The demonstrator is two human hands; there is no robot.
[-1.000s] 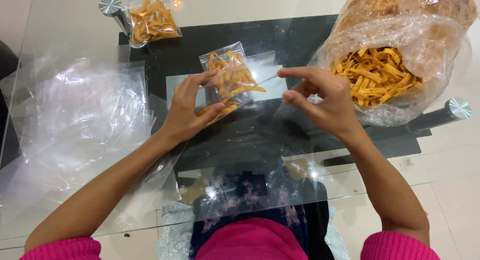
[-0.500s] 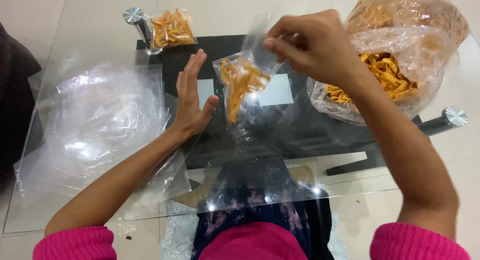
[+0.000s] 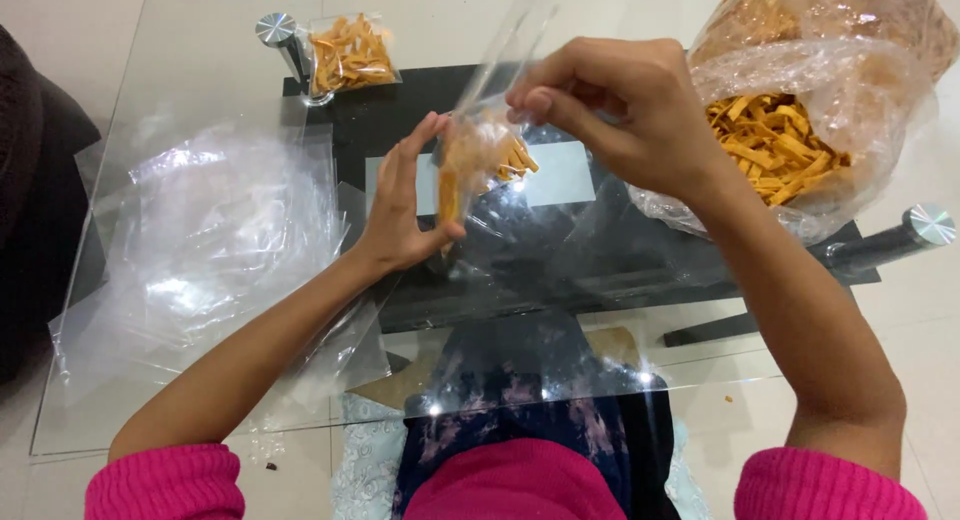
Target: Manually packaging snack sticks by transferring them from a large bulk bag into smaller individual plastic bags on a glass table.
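Both your hands are on the small bag (image 3: 478,160) of orange strips, held above the glass table (image 3: 200,80) at centre: the right hand (image 3: 615,110) pinches its top shut, and the left hand (image 3: 400,210) lies flat and open against its left side. It looks light, soft and slippery, the strips brittle, so take it by the empty top film, not the filled part.

You look down through a glass counter (image 3: 200,80) on steel legs (image 3: 275,30), onto pale floor tiles (image 3: 900,380) and a black base (image 3: 620,270); light glints off the glass.
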